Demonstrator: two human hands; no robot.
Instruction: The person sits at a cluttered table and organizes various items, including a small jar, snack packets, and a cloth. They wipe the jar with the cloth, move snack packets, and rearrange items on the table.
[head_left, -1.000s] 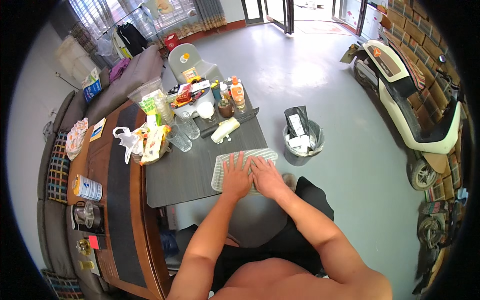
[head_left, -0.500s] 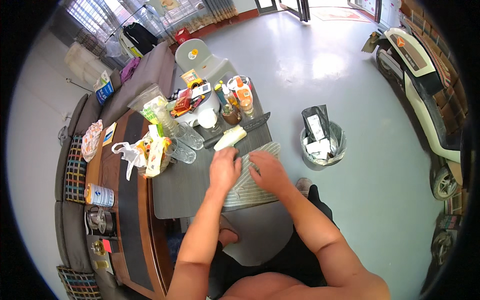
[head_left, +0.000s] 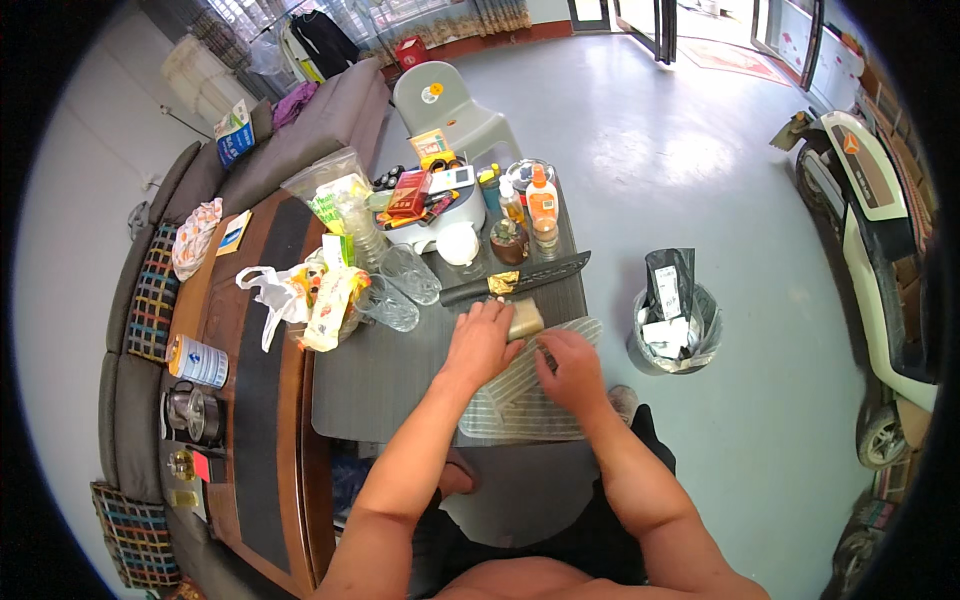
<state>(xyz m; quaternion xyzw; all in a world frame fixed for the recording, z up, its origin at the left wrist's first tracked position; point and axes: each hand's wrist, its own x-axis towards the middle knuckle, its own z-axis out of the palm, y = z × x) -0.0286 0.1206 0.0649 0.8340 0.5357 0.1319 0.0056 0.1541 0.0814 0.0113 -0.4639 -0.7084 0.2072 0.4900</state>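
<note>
My left hand (head_left: 483, 340) reaches over the far end of a ribbed, see-through mat (head_left: 520, 405) and its fingers close on a pale, beige block (head_left: 527, 318) lying at the mat's edge. Just right of it, my right hand (head_left: 572, 372) rests on the mat with its fingers curled; a small dark thing shows at its fingertips, but I cannot make out whether the hand holds it. A large knife (head_left: 520, 280) with a black handle lies on the grey table (head_left: 380, 385) just beyond the block, touched by neither hand.
Behind the knife stand bottles (head_left: 540, 205), a white bowl (head_left: 460, 243), glasses (head_left: 410, 275) and snack packets (head_left: 330, 300). Left of the table is a dark wooden bench (head_left: 255, 400) with a tin (head_left: 197, 360). A bin (head_left: 672, 315) is on the floor at right, a plastic chair (head_left: 450, 105) beyond.
Both hands slid from the middle of the mat toward its far end. My left hand has come onto the pale block, which lay untouched before.
</note>
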